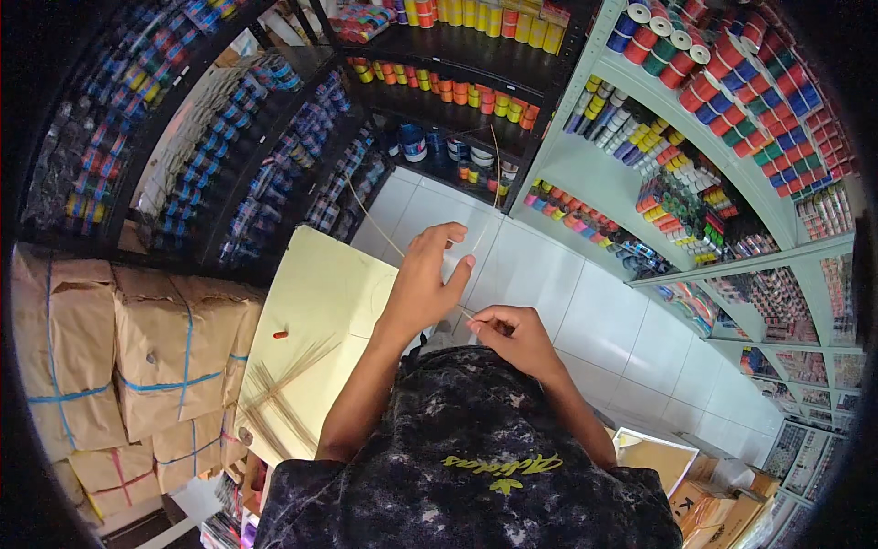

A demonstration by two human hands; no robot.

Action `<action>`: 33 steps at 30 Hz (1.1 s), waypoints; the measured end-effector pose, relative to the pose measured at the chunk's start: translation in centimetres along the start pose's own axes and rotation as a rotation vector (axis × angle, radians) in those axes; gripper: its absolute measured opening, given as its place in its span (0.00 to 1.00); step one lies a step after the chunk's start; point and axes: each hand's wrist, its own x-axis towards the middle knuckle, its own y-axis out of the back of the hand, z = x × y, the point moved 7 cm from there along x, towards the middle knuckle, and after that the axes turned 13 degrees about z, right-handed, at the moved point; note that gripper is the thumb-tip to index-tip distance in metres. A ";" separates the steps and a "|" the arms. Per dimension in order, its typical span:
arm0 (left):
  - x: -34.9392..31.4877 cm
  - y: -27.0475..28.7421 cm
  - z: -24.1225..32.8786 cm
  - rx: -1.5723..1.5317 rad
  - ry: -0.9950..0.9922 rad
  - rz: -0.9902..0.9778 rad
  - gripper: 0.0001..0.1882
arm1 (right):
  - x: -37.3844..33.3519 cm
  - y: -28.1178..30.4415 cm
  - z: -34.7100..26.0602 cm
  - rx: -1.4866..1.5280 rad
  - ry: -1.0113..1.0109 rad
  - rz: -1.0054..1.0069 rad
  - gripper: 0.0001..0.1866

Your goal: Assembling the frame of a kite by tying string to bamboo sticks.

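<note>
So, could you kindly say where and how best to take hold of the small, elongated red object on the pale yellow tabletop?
I'd pinch the small, elongated red object across its middle, coming from above: it's short, lying lengthwise roughly left to right on the pale yellow tabletop.

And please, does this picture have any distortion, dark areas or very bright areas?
In the head view, the pale shelves bend toward the rim; the corners are black; the white floor looks bright, and the thin strand at the right hand is hard to trace against it.
</note>
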 end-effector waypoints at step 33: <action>-1.4 2.2 -0.1 0.104 0.023 -0.237 0.07 | 1.7 0.4 -1.9 0.180 0.016 0.167 0.15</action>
